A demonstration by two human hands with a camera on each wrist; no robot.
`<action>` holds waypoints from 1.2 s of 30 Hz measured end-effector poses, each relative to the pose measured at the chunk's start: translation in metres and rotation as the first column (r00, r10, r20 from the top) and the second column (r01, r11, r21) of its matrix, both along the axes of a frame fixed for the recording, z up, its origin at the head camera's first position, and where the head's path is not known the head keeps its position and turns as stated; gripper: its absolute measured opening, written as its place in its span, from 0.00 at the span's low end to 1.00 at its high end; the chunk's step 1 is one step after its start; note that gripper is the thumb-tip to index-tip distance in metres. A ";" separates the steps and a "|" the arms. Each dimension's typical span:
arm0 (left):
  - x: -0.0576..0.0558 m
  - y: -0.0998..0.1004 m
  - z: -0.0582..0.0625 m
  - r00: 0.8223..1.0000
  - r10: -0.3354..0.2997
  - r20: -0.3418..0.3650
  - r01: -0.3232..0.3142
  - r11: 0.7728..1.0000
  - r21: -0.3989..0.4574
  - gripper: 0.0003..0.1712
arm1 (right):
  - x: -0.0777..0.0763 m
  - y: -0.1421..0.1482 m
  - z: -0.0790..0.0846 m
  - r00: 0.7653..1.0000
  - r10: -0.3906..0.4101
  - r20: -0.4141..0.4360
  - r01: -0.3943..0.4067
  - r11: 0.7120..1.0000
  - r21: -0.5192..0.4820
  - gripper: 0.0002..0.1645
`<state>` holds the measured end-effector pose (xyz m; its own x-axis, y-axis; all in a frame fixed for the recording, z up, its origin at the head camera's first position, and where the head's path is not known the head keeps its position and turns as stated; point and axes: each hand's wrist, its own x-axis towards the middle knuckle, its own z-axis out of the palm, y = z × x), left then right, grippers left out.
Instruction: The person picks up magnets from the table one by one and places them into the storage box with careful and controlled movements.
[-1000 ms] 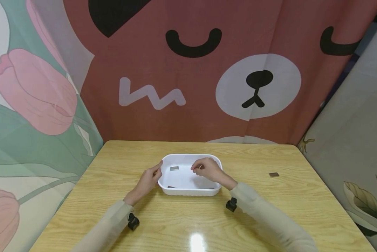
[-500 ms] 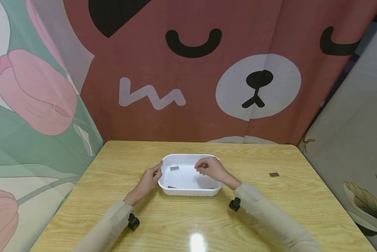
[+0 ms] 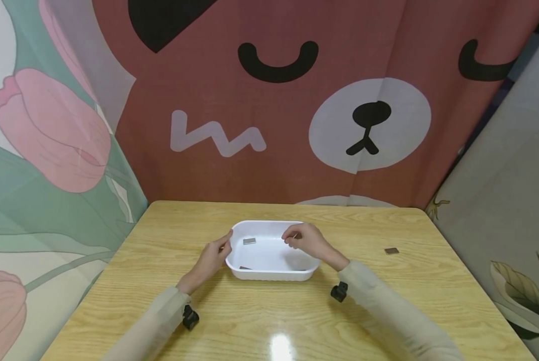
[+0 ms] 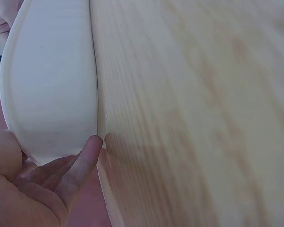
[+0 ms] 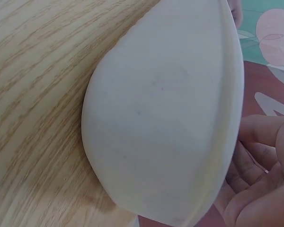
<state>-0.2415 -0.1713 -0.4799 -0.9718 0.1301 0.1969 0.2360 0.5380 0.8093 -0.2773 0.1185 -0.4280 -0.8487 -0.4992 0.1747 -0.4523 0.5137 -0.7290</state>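
A white rectangular tray point(image 3: 269, 275) stands on the wooden table. My left hand point(image 3: 211, 258) grips its left end, thumb at the rim; in the left wrist view, fingers point(image 4: 83, 168) lie against the outer wall. Over the tray's right part hangs my right hand point(image 3: 309, 240), its fingers bent and thumb near the index finger. In the right wrist view the tray's wall hides those fingertips, so anything small between them cannot be made out. One small grey flat piece point(image 3: 249, 241) lies inside the tray at the back left. Another dark piece point(image 3: 245, 268) shows partly behind the front rim.
A small dark flat piece point(image 3: 391, 250) lies on the table point(image 3: 269, 311), right of the tray. Behind the table hangs a curtain point(image 3: 278, 175) with a bear print. Patterned cloths flank both sides. A small black camera sits on each wrist.
My right hand has drifted a little to the right over the tray, toward its right end. The left hand, the tray and the visible pieces keep their places.
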 end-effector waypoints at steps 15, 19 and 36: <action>0.000 0.000 0.001 1.000 0.002 0.007 -0.002 1.000 0.003 0.24 | 0.002 0.010 0.003 0.999 -0.014 -0.036 0.014 1.000 0.012 0.06; 0.000 0.000 0.001 1.000 0.002 0.007 -0.002 1.000 0.005 0.24 | 0.001 0.013 0.004 1.000 -0.011 -0.027 0.011 1.000 0.005 0.06; 0.001 0.001 0.002 0.999 0.004 0.032 -0.004 1.000 0.005 0.24 | 0.004 0.027 0.000 0.999 -0.041 -0.036 0.042 0.999 0.026 0.06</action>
<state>-0.2405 -0.1707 -0.4774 -0.9780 0.1257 0.1663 0.2080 0.5350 0.8189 -0.2731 0.1452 -0.4276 -0.8623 -0.4685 0.1924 -0.4555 0.5515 -0.6988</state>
